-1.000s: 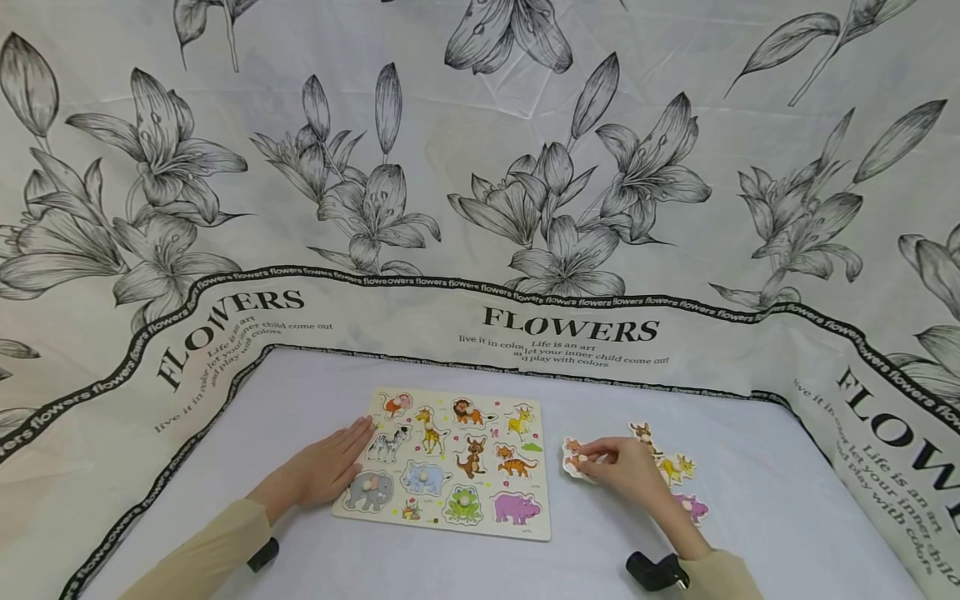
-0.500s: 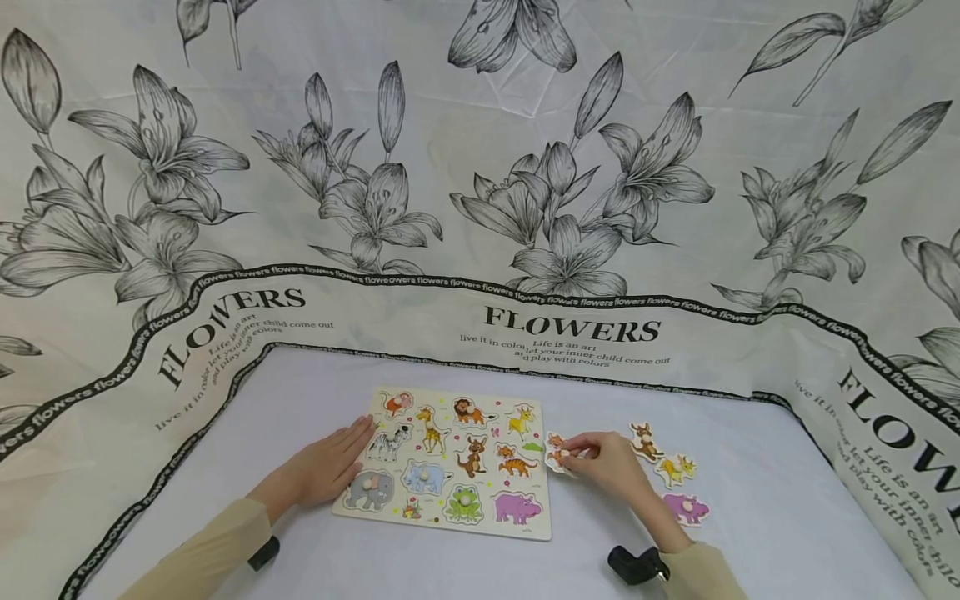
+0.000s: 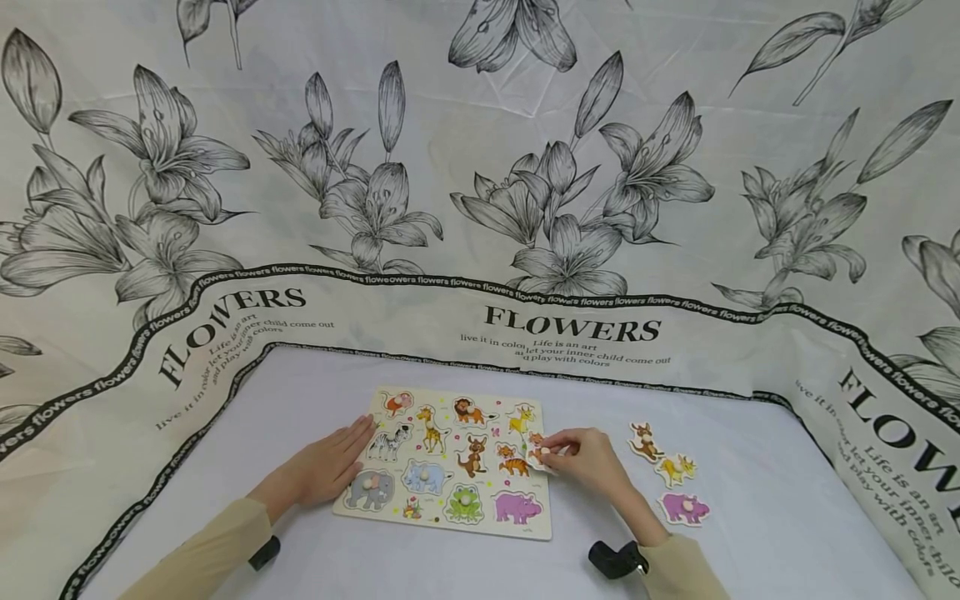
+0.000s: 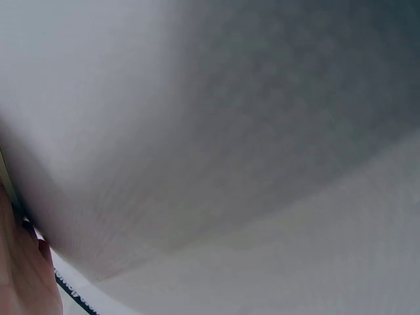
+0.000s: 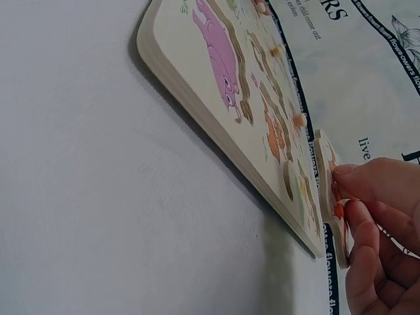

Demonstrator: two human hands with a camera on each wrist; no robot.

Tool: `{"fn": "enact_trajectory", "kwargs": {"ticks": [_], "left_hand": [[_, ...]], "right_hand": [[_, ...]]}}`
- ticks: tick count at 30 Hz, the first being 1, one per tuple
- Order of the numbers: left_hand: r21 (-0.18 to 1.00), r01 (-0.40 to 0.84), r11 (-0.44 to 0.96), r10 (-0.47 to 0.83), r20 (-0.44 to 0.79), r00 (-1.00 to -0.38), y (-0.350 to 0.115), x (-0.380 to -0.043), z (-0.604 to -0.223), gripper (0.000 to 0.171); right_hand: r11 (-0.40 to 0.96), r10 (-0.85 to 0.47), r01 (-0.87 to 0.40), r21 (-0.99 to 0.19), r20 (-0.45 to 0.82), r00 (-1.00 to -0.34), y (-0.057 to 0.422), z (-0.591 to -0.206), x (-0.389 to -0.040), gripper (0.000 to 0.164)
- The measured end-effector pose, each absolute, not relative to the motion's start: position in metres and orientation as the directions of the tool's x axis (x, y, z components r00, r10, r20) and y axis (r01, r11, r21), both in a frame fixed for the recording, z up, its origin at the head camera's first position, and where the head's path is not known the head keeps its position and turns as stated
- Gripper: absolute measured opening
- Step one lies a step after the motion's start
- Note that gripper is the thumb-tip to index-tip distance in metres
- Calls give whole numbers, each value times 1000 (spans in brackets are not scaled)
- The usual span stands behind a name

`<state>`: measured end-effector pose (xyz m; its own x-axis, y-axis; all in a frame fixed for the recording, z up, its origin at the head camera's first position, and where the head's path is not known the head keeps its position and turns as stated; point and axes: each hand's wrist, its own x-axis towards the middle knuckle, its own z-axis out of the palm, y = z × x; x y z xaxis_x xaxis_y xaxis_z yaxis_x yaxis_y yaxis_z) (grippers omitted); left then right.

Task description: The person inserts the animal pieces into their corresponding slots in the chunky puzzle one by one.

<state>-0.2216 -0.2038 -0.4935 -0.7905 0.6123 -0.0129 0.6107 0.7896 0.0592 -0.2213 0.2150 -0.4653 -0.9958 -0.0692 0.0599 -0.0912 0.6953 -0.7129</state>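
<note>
My left hand (image 3: pixel 330 462) lies with straight fingers along the left edge of an animal puzzle board (image 3: pixel 442 530). Little of that hand shows in the left wrist view. With thumb and fingertips, my right hand (image 3: pixel 588 462) pinches an orange tiger puzzle piece (image 3: pixel 536 443) over the board's right edge. In the right wrist view the tiger piece stands tilted, apart from the board's surface. Near it on the board are a printed tiger (image 3: pixel 513 460) and a yellow antelope (image 3: pixel 519 419). Knobbed pieces sit in the board, among them an elephant (image 3: pixel 369 490) and a frog (image 3: pixel 463 505).
Right of my right hand, loose pieces lie on the white table (image 3: pixel 300 558): a kangaroo (image 3: pixel 646 442), a yellow antelope piece (image 3: pixel 677 470) and a purple hippo (image 3: pixel 685 508). The kangaroo and antelope pieces touch or nearly touch. A flower-printed cloth (image 3: pixel 420 321) rises behind the table.
My right hand has carried the tiger piece leftward from beside the loose pieces to over the board's right edge. The left hand has stayed in place.
</note>
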Motion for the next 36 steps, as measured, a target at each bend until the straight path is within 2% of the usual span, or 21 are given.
{"fn": "enact_trajectory", "kwargs": {"ticks": [36], "left_hand": [[60,608,791,610,-23,-792,-204,-222,-493,58]], "right_hand": [[653,-221,-188,-734,53,-974,184,-478,-230,13]]}}
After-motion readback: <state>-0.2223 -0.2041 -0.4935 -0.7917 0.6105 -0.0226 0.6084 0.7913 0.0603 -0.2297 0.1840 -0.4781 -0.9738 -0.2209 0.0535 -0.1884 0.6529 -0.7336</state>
